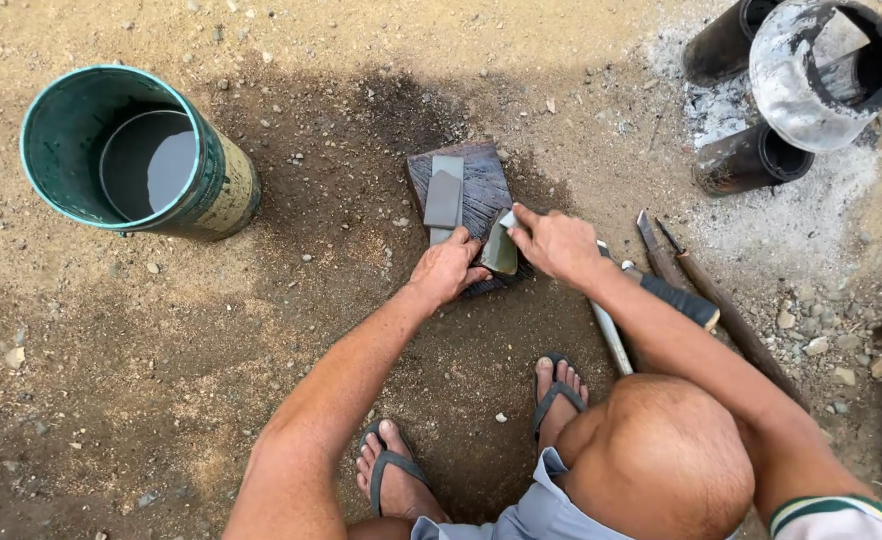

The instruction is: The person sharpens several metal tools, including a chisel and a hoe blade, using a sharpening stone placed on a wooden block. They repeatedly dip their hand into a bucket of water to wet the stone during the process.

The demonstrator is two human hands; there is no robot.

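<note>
Knee (pixel 661 460) sat nearest, sandalled feet on dirt below it. Left hand (pixel 448 268) pressed curled fingers on a blade (pixel 499 250) lying on a wood block (pixel 481 190) beside a grey stone (pixel 443 198). Right hand (pixel 556 243) pinched the blade's far edge; green bucket (pixel 136 150) well apart.

Person seen from above. Arms bare to the upper arm. Right sleeve (pixel 839 516) short, pale, edged with green and yellow stripes at the hem. Shorts (pixel 541 510) light grey-blue, only a small part showing. Knee bare. Feet bare in flip-flops (pixel 559 392) with dark grey straps and dark soles. Left hand (pixel 448 268) and right hand (pixel 557 243) bare, no rings or watch visible.
</note>
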